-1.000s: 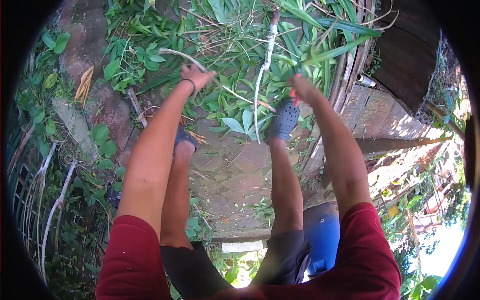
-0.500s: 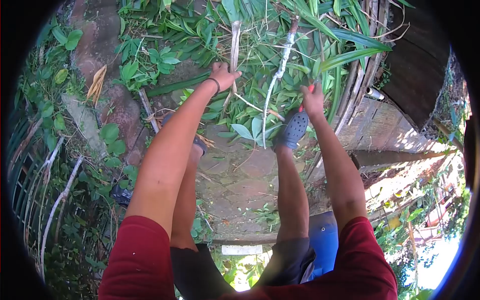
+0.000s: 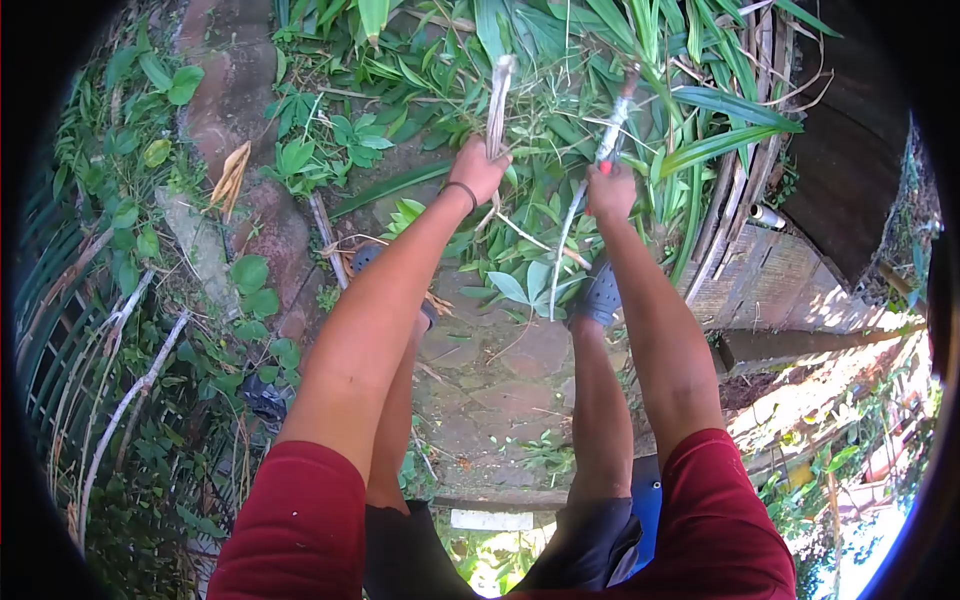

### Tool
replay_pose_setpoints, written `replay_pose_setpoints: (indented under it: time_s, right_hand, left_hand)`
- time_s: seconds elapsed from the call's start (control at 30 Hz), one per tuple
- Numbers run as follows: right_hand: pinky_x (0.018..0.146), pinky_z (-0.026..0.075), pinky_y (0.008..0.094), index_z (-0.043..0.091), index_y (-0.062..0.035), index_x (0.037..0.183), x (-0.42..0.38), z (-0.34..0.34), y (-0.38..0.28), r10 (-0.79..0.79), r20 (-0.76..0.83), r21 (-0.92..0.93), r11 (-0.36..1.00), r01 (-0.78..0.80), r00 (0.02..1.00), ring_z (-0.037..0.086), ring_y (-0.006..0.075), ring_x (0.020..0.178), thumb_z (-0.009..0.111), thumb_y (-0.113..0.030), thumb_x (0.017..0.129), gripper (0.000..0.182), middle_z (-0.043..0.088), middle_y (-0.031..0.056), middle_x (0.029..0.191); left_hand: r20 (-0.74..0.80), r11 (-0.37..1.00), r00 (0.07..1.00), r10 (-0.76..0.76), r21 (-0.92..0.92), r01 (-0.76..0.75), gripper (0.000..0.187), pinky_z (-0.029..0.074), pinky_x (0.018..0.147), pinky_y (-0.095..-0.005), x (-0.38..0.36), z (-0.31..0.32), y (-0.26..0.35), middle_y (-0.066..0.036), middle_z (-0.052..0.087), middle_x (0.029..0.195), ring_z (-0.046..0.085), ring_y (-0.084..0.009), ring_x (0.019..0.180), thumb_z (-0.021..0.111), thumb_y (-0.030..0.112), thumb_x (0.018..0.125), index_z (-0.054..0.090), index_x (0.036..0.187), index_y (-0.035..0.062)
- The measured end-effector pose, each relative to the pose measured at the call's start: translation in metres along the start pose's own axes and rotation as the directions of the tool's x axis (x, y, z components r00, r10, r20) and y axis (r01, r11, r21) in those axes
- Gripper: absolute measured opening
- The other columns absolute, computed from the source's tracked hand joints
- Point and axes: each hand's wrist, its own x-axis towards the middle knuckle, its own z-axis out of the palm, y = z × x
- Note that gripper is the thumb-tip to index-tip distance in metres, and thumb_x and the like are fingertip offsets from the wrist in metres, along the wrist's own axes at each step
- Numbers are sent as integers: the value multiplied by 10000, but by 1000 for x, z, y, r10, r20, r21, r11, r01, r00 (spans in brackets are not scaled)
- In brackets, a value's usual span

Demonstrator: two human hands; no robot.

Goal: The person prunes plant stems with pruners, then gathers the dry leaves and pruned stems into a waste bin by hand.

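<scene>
My left hand (image 3: 482, 170) is closed round a dry, pale brown stalk (image 3: 498, 100) that stands up out of the leaves. My right hand (image 3: 610, 190) grips a red-handled tool (image 3: 604, 168); the rest of the tool is hard to make out. Just beyond that hand, a whitish branch (image 3: 616, 122) lies over the greenery, with its thin lower part running down past the hand's left side. Cut-looking green leaves (image 3: 530, 205) spread beneath and between both hands.
My feet, in grey clogs (image 3: 600, 293), stand on stone paving (image 3: 500, 390). Leafy plants and bare sticks (image 3: 135, 390) fill the left. Wooden boards (image 3: 760, 285) and a dark sheet (image 3: 835, 150) are at the right, with a short pipe (image 3: 767, 216).
My right hand has moved left and up toward the whitish branch, still holding the red handle. My left hand now wraps round the dry stalk. The whole view has shifted slightly.
</scene>
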Motion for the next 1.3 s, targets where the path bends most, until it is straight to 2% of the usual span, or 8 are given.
replay_pose_setpoints:
  time_s: [0.13, 0.33, 0.5, 0.7, 0.83, 1.03, 1.1, 1.3]
  right_hand:
    - [676, 467, 317, 605, 0, 997, -12, -24, 16, -26, 270, 398, 913, -87, 963, 568, 164, 686, 704, -228, 731, 364, 629, 87, 806]
    - [645, 441, 287, 582, -3, 975, -69, -89, -18, -137, 311, 584, 808, -75, 941, 505, 123, 674, 683, -169, 764, 287, 572, 33, 777]
    - [596, 430, 269, 555, -12, 1038, -105, -120, -57, -285, 431, 646, 760, -73, 856, 491, 100, 637, 653, -90, 806, 264, 552, 12, 778]
    - [546, 398, 251, 520, -30, 1056, -150, -97, -87, -379, 514, 689, 717, -108, 769, 478, 67, 627, 669, -72, 817, 285, 540, -6, 781]
    - [601, 429, 272, 508, 2, 1090, -165, -85, -99, -355, 479, 797, 559, -228, 803, 501, 99, 681, 680, -97, 812, 342, 545, 23, 793]
    - [687, 474, 310, 489, 34, 1098, -176, -124, -125, -273, 629, 564, 805, -186, 728, 559, 172, 758, 587, -179, 842, 347, 582, 90, 878]
    - [698, 481, 327, 491, 24, 1063, -184, -143, -137, -219, 756, 405, 897, -179, 617, 569, 192, 765, 603, -206, 840, 339, 583, 105, 871]
    - [757, 485, 380, 491, 18, 1030, -186, -140, -139, -280, 777, 269, 957, 105, 564, 600, 259, 805, 619, -274, 838, 373, 592, 163, 879]
  left_hand:
    - [52, 998, 999, 12, -54, -9, 242, 469, 673, -328, -29, -22, 2, -52, 565, 763, 553, -160, 711, 662, 217, 887, 586, 1013, 25]
    - [134, 970, 982, -130, -188, 154, 196, 431, 605, -286, -80, -77, 30, 8, 532, 726, 500, -104, 639, 651, 200, 882, 595, 963, 31]
    - [63, 961, 994, -93, -257, 107, 157, 385, 547, -270, -100, -93, 40, 37, 501, 697, 458, -73, 606, 606, 155, 875, 596, 975, 34]
    - [248, 941, 967, -60, -309, 137, 186, 427, 649, -275, -125, -78, 75, 8, 535, 775, 495, -93, 707, 583, 140, 887, 576, 1047, 45]
    - [296, 886, 954, 43, -452, 100, 395, 413, 922, -305, -134, -60, 75, -97, 581, 1073, 542, -177, 1016, 602, 203, 869, 510, 1191, -6]
    - [476, 968, 879, 35, -234, 88, 625, 333, 1072, -313, -166, -67, 80, -160, 456, 1324, 444, -204, 1241, 622, 247, 861, 362, 1352, -39]
    - [534, 888, 836, 122, -434, 148, 543, 356, 1051, -319, -168, -70, 80, -150, 508, 1274, 480, -196, 1205, 612, 232, 887, 417, 1319, -31]
    - [404, 706, 911, 80, -668, 234, 237, 468, 876, -288, -181, -65, 86, -52, 644, 1040, 607, -124, 961, 579, 92, 925, 569, 1146, 9]
